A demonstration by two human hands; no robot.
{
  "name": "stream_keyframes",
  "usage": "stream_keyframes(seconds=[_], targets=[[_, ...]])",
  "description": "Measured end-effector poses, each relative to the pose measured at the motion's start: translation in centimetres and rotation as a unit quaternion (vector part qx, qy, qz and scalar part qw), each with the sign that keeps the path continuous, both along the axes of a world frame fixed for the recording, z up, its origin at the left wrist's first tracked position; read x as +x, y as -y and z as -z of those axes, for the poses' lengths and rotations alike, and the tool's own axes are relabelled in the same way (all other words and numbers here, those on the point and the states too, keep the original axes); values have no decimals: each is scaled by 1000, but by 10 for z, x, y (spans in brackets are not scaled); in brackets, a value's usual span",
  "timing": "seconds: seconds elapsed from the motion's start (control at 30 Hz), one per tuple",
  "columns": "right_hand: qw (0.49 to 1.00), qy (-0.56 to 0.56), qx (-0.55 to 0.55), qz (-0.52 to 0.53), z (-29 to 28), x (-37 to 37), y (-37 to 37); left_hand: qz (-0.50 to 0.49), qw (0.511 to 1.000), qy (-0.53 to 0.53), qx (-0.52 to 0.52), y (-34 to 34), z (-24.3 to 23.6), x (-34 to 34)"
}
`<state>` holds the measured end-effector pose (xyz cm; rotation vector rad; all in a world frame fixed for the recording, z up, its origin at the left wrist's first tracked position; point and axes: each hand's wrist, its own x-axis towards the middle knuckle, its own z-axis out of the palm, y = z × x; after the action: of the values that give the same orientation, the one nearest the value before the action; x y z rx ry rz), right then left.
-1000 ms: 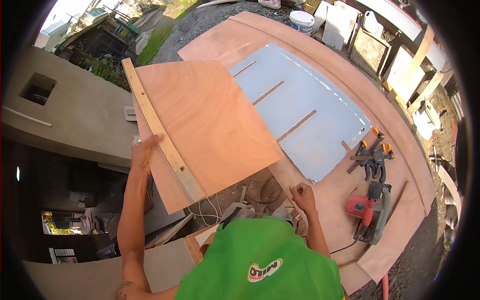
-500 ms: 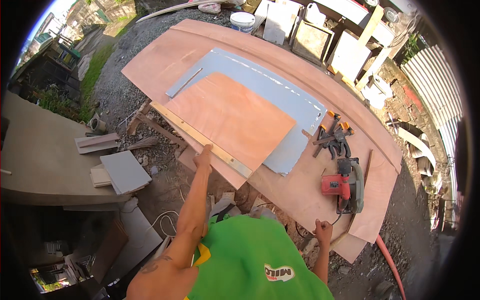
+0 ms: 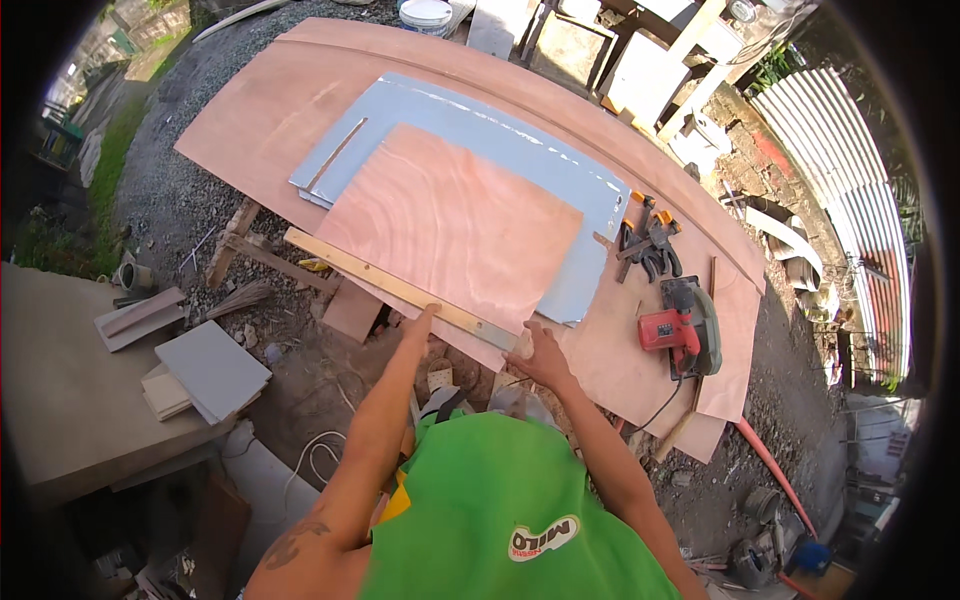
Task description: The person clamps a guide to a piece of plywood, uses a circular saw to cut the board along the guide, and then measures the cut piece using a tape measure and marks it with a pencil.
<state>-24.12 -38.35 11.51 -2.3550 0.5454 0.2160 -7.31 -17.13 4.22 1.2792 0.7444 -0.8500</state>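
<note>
A straight wooden strip (image 3: pixel 370 274) lies along the near edge of a smaller plywood panel (image 3: pixel 460 220). My left hand (image 3: pixel 418 326) is closed on the strip's near side, thumb on top and the other fingers mostly hidden. At the strip's right end, my right hand (image 3: pixel 545 358) has its fingers apart, the tips touching around the panel's near right corner. Beneath the panel are blue-grey boards (image 3: pixel 420 105), resting on a large plywood sheet (image 3: pixel 250 120). A red and grey circular saw (image 3: pixel 678 332) sits on that sheet, right of my right hand.
Black and orange clamps (image 3: pixel 650 240) lie behind the saw. A thin stick (image 3: pixel 338 153) rests on the blue-grey boards. White-grey panels (image 3: pixel 212 370) are stacked on a ledge at left. An orange hose (image 3: pixel 775 470) runs along the gravel at right. A white bucket (image 3: pixel 426 15) stands beyond the sheet.
My right hand has let go of the saw's cord and come left to the panel's near right corner. My left hand stays on the strip. The view has shifted.
</note>
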Motion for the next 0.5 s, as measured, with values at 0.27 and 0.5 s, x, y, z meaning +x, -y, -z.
stream_keyframes(seconds=[0.27, 0.5], targets=[[960, -125, -225, -107, 42, 73, -82, 26, 998, 53, 14, -45, 12, 21], [977, -74, -165, -112, 43, 36, -66, 40, 995, 19, -85, -66, -2, 13]])
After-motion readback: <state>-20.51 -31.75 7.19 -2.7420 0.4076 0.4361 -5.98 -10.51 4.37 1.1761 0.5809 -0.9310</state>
